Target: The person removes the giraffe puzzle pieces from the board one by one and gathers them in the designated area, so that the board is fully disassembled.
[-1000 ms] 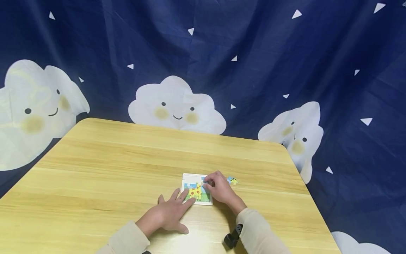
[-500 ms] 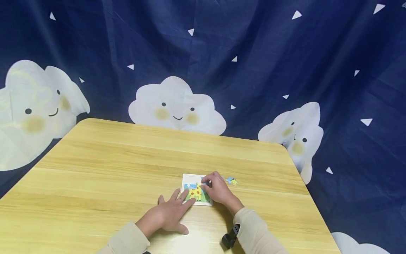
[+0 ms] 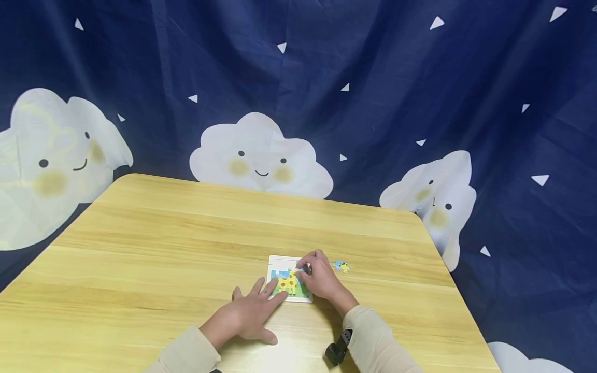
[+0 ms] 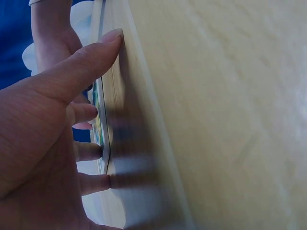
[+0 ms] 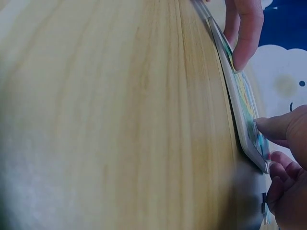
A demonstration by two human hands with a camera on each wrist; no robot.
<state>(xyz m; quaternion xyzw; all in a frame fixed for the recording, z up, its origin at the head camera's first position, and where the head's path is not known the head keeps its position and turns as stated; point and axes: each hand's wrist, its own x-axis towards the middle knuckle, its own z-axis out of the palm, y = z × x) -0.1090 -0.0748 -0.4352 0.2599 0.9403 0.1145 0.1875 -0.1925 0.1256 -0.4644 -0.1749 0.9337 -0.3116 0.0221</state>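
My left hand, fingers spread, is touching the puzzle; pieces are lying just right of my nearer, curled right hand, its hold unclear.

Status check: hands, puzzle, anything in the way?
Left hand spread, touching giraffe puzzle. Right hand at puzzle's right side, grip unclear, blocking view there. Puzzle incomplete, far-left corner bare. Loose pieces right of it, not in the way.

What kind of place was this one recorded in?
Probably an indoor play or filming corner: a dark blue, cloud-printed curtain hangs behind a wood-grain table, where a small giraffe puzzle lies.
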